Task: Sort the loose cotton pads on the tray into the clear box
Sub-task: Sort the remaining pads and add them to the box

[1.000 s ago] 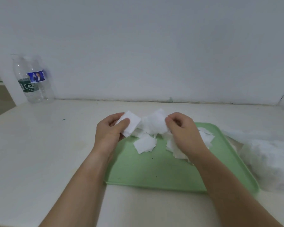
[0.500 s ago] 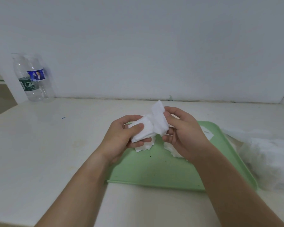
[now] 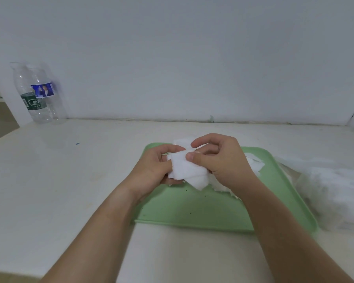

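My left hand (image 3: pixel 153 170) and right hand (image 3: pixel 223 166) have closed together, fingers (image 3: pixel 193 156) of both now curled round one gathered stack of cotton pads (image 3: pixel 185 170) above the tray (image 3: pixel 192 209), where loose pads (image 3: pixel 253 164) remain unsorted.

Hands joined, loose pads pulled into one stack.
A second ago the left hand (image 3: pixel 151 170) held a single pad and the right hand (image 3: pixel 223 164) dug in the pile. Now both grip one stack of pads (image 3: pixel 186 172) above the tray (image 3: pixel 192 211), right thumb pressed on top. The stack has tipped flatter, with one corner hanging down.
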The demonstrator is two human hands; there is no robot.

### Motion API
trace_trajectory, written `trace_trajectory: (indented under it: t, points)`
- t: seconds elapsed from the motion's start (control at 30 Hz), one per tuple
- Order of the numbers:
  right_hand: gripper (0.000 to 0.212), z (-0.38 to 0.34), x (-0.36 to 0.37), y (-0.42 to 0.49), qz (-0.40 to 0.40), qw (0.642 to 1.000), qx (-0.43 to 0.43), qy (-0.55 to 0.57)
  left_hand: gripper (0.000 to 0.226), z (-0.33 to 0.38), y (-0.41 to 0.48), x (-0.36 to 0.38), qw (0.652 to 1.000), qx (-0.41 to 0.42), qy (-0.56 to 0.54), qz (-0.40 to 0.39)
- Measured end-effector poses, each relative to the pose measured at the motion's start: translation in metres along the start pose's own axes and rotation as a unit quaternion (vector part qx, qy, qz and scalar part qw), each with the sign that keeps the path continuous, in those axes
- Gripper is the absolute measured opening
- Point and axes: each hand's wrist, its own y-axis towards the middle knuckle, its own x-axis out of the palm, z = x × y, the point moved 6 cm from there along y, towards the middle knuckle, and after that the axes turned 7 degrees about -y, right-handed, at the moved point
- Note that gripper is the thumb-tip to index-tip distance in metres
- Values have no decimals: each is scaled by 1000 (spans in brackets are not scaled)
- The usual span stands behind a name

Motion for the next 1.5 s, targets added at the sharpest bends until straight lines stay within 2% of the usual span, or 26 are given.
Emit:
trace_trajectory:
  t: [0.2,0.33,0.43,0.5,0.57,0.67,0.73,0.87,0.97,1.07,1.13,1.2,1.3,1.37,1.5]
  points:
    - [20,0,-2,3,50,996,-34,-64,28,-3,1,2,1000,-22,-9,-10]
    - [21,1,-3,3,72,985,-54,-149,27,-2,0,4,997,-51,-59,1]
    - [21,0,-1,2,77,974,-67,-203,37,-3,1,6,992,-81,-97,6]
    - [20,-1,0,2,83,972,-76,-207,38,-4,1,6,996,-61,-72,9]
    - [16,0,-1,2,97,976,-70,-184,23,-3,1,3,999,-15,-37,23]
    - [4,3,-1,3,81,993,-24,-82,17,-1,3,-6,995,19,-66,69]
    - [11,5,0,3,45,999,10,-1,18,3,3,-12,990,30,-102,94]
    - [32,10,2,0,6,996,47,71,18,5,2,-16,984,42,-137,108]
    - [34,14,4,1,-3,991,67,120,21,6,2,-19,979,50,-156,123]
    - [32,19,-4,2,25,990,90,109,19,7,1,-26,970,62,-172,159]
    - [26,20,-11,4,64,987,89,115,18,6,2,-29,969,61,-167,169]
    - [24,16,-15,6,87,980,69,166,19,4,3,-29,975,54,-145,162]
    - [27,7,-13,6,60,964,31,256,16,1,3,-21,986,37,-92,132]
    - [28,1,-7,4,14,966,12,256,14,0,3,-14,991,31,-76,110]
    - [30,4,4,2,-22,991,6,135,18,1,2,-5,996,19,-64,59]
